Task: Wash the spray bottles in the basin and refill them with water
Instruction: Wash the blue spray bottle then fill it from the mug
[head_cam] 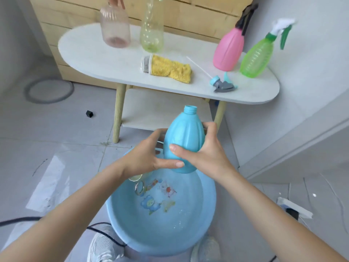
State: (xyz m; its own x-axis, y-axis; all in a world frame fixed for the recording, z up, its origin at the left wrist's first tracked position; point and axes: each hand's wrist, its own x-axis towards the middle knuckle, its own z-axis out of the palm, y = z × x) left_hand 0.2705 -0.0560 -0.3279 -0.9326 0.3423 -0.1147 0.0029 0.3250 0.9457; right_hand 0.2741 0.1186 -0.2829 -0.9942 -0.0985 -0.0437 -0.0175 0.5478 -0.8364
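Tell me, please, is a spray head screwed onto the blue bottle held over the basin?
No, the blue bottle shows a bare threaded neck, and a detached spray head lies on the table.

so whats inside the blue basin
Clear water over a cartoon print, plus a metal ring by the left wall of the basin. The left hand, right hand and blue bottle cover its far part.

Head view, close, probably steeply above basin (pixel 128 229)
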